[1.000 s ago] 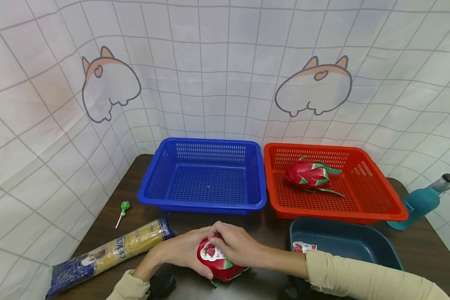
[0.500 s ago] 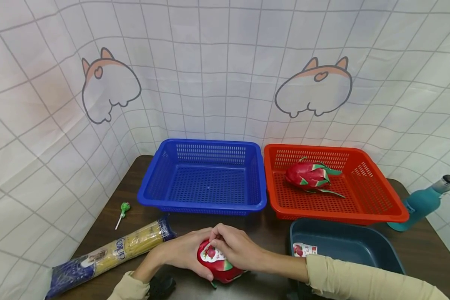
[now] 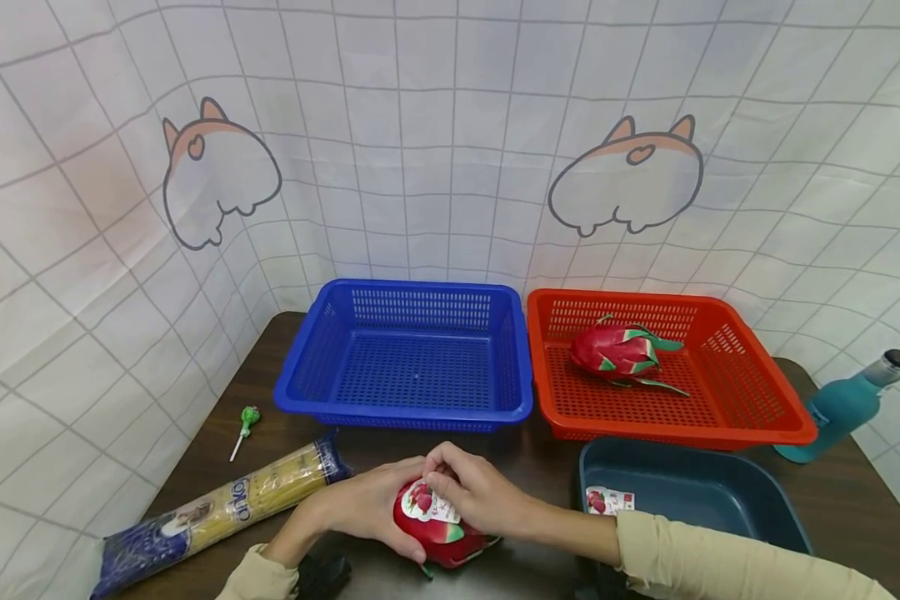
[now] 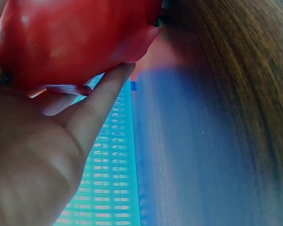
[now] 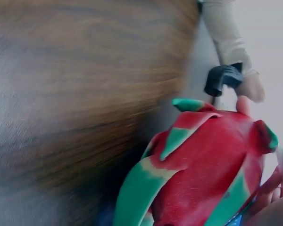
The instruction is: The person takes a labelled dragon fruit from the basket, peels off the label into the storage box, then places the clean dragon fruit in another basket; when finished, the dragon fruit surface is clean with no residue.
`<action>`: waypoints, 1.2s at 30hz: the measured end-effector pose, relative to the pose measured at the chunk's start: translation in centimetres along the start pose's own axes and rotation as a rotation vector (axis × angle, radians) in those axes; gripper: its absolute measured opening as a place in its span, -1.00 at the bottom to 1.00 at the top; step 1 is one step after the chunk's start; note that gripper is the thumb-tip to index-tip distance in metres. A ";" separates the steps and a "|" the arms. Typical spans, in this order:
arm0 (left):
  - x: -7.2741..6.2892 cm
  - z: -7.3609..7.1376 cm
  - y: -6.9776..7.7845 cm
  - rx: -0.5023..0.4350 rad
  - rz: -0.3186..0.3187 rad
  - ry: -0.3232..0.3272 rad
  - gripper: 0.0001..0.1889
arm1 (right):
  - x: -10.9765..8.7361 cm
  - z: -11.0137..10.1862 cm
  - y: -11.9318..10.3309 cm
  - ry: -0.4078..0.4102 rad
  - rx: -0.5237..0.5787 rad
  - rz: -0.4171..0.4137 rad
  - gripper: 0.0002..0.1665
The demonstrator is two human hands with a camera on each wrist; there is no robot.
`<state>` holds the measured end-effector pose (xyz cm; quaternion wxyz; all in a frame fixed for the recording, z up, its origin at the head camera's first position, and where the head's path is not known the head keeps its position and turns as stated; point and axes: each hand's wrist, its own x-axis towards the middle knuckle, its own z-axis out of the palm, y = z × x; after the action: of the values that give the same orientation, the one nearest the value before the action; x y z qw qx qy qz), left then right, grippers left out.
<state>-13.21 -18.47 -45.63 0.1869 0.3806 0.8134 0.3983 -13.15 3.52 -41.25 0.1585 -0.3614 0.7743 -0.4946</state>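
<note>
My left hand (image 3: 375, 506) grips a dragon fruit (image 3: 442, 542) from its left side, thumb along the near side. The fruit is red with green-tipped scales; in the left wrist view its smooth red skin (image 4: 80, 42) rests against the palm and fingers. On top of it is a white sticker (image 3: 429, 502) with a printed fruit picture. My right hand (image 3: 487, 500) lies over the fruit's right side, with thumb and forefinger pinching the sticker's upper edge. In the right wrist view the right fingertips (image 5: 273, 197) show at the right border, beside the fruit.
Behind are a blue basket (image 3: 412, 412) and a red basket (image 3: 667, 429) holding another dragon fruit (image 3: 615, 348). A dark tray (image 3: 690, 446) with a sticker (image 3: 607, 500) sits under my right forearm. Spaghetti pack (image 3: 225, 508) and lollipop (image 3: 247, 417) lie left; a teal bottle (image 3: 843, 408) stands right.
My right thumb and forefinger have shifted slightly to the right along the sticker's upper edge, and more of its print shows. The left hand and the dragon fruit stay in place.
</note>
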 end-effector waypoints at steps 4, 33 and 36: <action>0.1 0.0 -0.1 -0.025 0.010 -0.013 -0.20 | 0.0 -0.8 -0.1 -0.010 0.175 0.077 -0.77; 0.0 0.0 0.3 -0.045 -0.128 -0.031 -0.15 | -8.1 -11.4 2.8 -0.087 0.246 0.002 -0.89; -0.1 -0.1 0.4 -0.029 -0.128 -0.026 -0.13 | -10.0 -14.1 3.6 -0.078 0.217 0.020 -0.88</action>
<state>-13.02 -18.41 -45.27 0.2280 0.3302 0.8276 0.3925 -16.23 20.74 -39.02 0.2318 -0.3533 0.7132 -0.5593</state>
